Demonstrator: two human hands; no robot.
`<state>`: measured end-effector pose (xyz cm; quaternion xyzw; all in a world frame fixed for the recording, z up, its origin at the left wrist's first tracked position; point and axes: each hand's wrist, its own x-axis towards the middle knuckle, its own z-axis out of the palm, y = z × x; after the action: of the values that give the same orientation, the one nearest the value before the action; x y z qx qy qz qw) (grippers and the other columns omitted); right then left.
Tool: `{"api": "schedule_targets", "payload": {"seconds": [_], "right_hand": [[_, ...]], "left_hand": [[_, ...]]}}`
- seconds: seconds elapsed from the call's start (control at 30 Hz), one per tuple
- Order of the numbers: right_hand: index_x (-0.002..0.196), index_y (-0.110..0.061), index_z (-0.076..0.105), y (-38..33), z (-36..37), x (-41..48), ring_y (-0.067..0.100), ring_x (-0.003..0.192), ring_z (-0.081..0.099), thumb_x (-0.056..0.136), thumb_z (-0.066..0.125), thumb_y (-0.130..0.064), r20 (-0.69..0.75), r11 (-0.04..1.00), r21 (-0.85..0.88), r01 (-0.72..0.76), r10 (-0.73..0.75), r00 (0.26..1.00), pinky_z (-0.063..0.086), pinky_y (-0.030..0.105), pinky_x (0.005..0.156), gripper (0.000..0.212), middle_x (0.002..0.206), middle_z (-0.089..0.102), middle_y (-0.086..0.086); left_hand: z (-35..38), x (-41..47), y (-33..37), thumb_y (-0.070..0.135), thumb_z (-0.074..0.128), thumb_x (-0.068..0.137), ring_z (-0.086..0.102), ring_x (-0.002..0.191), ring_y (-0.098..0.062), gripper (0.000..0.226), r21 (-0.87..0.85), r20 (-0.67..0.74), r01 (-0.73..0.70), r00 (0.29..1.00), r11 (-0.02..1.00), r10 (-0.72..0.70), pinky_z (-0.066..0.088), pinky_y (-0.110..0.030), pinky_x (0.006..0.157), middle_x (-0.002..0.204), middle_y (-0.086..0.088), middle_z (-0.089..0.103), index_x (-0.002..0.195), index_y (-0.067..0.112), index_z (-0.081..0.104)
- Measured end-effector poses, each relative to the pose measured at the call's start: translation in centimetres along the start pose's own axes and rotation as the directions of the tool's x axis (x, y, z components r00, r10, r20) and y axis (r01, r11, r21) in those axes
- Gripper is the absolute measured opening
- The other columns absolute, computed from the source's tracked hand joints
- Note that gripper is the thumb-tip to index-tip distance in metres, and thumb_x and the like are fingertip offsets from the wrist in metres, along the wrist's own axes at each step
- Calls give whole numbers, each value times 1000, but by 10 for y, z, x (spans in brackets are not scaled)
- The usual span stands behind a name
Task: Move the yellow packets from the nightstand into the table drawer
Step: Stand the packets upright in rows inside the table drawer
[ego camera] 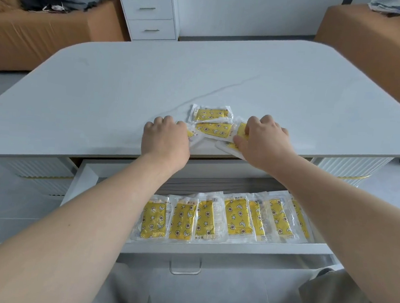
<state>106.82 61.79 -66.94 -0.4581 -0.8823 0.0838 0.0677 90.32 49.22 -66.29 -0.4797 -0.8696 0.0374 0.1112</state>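
Fingers [165,121] of your left hand [165,140] are curled down over a yellow packet [193,136] at the counter's [103,92] near edge and hold it there. Your knuckles hide the fingertips, and only the packet's right corner shows. Your right hand [264,141] pinches a second packet [241,130] between the thumb and curled fingers. A third packet [226,147] pokes its white edge out beneath that thumb, overhanging the near edge. Two more packets [211,122] lie overlapping between your hands, just behind the near edge. Below, the open drawer [211,244] holds a row of seven packets [237,216] side by side along its front wall. Your right forearm covers part of the last one, and your left forearm hides the drawer's left part.
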Motion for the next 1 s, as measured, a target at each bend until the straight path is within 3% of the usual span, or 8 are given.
{"api": "schedule_targets", "payload": {"seconds": [0.17,0.4,0.53,0.63,0.77,0.87,0.93,1.0], "right_hand": [[143,-17,37,1,1,-4,34,125,47,98,43,-60,98,997,22,-71,68,993,37,47,101,62,132,52,13],[146,-17,36,4,-1,-18,34,127,42,89,61,-62,-7,985,131,-114,116,993,38,45,103,77,136,44,14],[146,-16,39,5,-9,-21,25,103,53,87,74,-39,-28,919,359,-162,185,982,48,36,84,73,135,42,10],[139,-18,47,1,-14,-22,20,94,53,93,64,-19,-74,841,520,-149,218,973,45,31,75,49,133,45,7],[131,-21,50,-16,-19,-31,17,97,52,94,59,-15,-213,797,604,31,123,969,52,35,77,39,119,56,1],[126,-26,51,-30,-24,-38,9,83,63,92,63,-16,-257,724,675,142,50,965,54,18,56,37,101,60,-8],[125,-29,51,-38,-26,-42,1,78,63,91,66,-18,-223,683,712,164,-2,975,49,10,49,38,97,59,-15],[124,-33,51,-43,-24,-45,0,77,65,90,69,-18,-155,651,746,139,-33,987,52,11,52,40,99,59,-19]], "left_hand": [[7,-3,-9,34,47,100,51,106,-33,30,-95,63,22,998,995,-17,40,-39,81,115,-15,53,114,10,57],[4,-8,-12,41,51,98,51,110,-31,40,-231,88,66,995,971,-47,40,-38,78,116,-10,60,124,12,52],[3,-6,-16,39,62,94,48,121,-32,51,-349,134,178,981,920,-139,41,-40,90,129,-11,55,137,15,48],[4,-4,-21,36,72,88,50,123,-31,61,-483,178,264,963,835,-202,45,-40,93,135,-10,53,140,17,46],[6,-10,-30,23,80,80,58,102,-21,58,-666,162,271,962,695,-220,43,-28,71,124,0,59,131,23,52],[2,-18,-36,20,78,82,57,92,-15,49,-725,196,287,958,626,-211,39,-20,61,105,8,60,125,24,53],[0,-23,-43,20,76,86,61,91,-14,43,-787,260,337,941,516,-218,45,-24,65,100,10,63,123,25,55],[-2,-27,-52,17,72,90,67,91,-16,35,-825,333,391,920,408,-207,52,-30,71,101,5,69,122,23,58]]}}
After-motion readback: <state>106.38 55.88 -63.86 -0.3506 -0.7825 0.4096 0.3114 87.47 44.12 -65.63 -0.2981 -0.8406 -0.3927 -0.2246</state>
